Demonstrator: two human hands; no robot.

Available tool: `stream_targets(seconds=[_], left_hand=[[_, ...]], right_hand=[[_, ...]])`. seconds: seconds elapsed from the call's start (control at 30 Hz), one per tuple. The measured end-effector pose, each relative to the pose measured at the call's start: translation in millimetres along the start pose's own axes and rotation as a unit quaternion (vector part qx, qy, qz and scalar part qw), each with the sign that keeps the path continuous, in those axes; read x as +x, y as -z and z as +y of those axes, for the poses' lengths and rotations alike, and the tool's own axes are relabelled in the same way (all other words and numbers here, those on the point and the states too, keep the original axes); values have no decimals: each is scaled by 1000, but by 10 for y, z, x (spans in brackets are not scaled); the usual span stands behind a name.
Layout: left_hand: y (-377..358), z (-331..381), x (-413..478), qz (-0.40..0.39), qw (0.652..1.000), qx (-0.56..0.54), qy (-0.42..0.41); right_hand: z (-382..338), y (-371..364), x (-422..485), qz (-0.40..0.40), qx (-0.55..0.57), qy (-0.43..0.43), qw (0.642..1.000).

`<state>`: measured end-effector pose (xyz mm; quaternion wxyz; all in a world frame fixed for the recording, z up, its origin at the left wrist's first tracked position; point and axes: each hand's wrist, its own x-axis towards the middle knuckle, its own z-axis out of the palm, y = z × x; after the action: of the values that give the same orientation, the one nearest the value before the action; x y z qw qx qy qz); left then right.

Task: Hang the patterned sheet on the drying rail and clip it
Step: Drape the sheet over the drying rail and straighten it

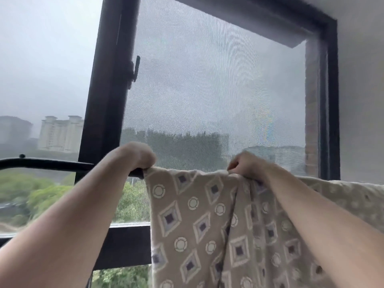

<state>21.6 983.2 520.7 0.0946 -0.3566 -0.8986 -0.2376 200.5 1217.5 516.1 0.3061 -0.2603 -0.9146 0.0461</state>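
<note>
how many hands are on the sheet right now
2: left hand curled over the rail at the sheet corner, right hand pinching its top edge.

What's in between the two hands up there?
The top edge of the patterned sheet, draped over the dark rail. The left hand holds its end and the right hand pinches it further along. The head view shows this.

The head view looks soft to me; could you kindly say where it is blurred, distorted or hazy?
Head view: flat overcast daylight, no hard shadows; rippled moiré across the grey mesh window screen; the black window frame leans from the wide lens; the beige diamond-and-circle patterned sheet blurs toward the right edge, sharper between left hand and right hand; trees lower left smeared.
</note>
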Motion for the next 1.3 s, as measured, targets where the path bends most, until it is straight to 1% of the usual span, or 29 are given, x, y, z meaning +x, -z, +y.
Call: stream_targets(seconds=[0.07,0.13,0.17,0.2,0.27,0.33,0.37,0.4,0.43,0.47,0.5,0.53,0.57,0.63,0.67,0.7,0.8,0.9,0.93,0.97,1.03,1.07,1.1,1.13,1.17,1.2,1.23,1.27,1.3], left_hand=[[5,14,-6,-20,1000,3,4],[16,29,-29,-51,999,9,2],[20,35,-28,-66,998,17,-2],[22,45,-39,-76,997,23,-8],[30,64,-44,-77,996,39,-15],[-8,61,-21,-34,998,45,-29],[-48,45,-24,34,998,39,-32],[-131,8,-41,152,988,-9,-38],[-251,-33,-115,300,948,-86,-61],[-424,-85,-225,440,877,-166,-102],[-589,-122,-396,523,810,-233,-130],[-774,-152,-553,544,772,-297,-141],[-955,-193,-649,516,767,-357,-133],[-1248,-263,-770,370,792,-479,-80],[-1367,-299,-785,312,796,-514,-69],[-1434,-322,-812,284,802,-521,-67],[-1477,-341,-894,294,837,-455,-83],[-1471,-331,-964,235,866,-429,-105],[-1497,-332,-992,255,884,-377,-108],[-1534,-324,-1030,302,897,-298,-127],[-1613,-270,-1150,352,901,-202,-157],[-1677,-235,-1199,360,898,-195,-164],[-1702,-190,-1228,332,895,-250,-163],[-1714,-166,-1200,309,885,-316,-147],[-1704,-142,-1216,248,874,-401,-116],[-1675,-123,-1253,185,854,-476,-98],[-1644,-127,-1272,130,810,-566,-79],[-1606,-129,-1285,64,732,-676,-46],[-1555,-130,-1304,-15,640,-768,-5]], right_hand=[[-8,22,-87,-68,55,7,996],[-85,104,-208,-123,166,10,978],[-156,142,-268,-147,188,18,971],[-219,158,-315,-164,165,44,971],[-350,110,-386,-167,70,95,979],[-447,3,-418,-146,37,105,983],[-485,-40,-420,-134,41,98,985],[-502,-73,-411,-123,43,88,988],[-511,-92,-402,-119,43,79,989],[-526,-90,-400,-123,46,74,989],[-547,-93,-394,-128,48,73,988],[-568,-80,-401,-128,42,76,988],[-574,-75,-391,-126,37,79,988],[-598,-88,-377,-123,28,84,988],[-609,-94,-374,-121,19,85,989],[-607,-100,-362,-118,10,83,990],[-558,-114,-329,-112,2,74,991],[-506,-110,-318,-105,-3,64,992],[-498,-109,-311,-106,-6,63,992],[-495,-113,-308,-108,-9,60,992],[-500,-130,-311,-103,-19,58,993],[-508,-137,-310,-101,-20,57,993],[-517,-138,-305,-99,-19,57,993],[-521,-143,-301,-99,-16,56,993],[-533,-142,-311,-100,-12,57,993],[-536,-144,-314,-103,-4,57,993],[-530,-146,-308,-106,3,55,993],[-520,-142,-311,-106,8,51,993],[-518,-136,-323,-105,11,47,993]])
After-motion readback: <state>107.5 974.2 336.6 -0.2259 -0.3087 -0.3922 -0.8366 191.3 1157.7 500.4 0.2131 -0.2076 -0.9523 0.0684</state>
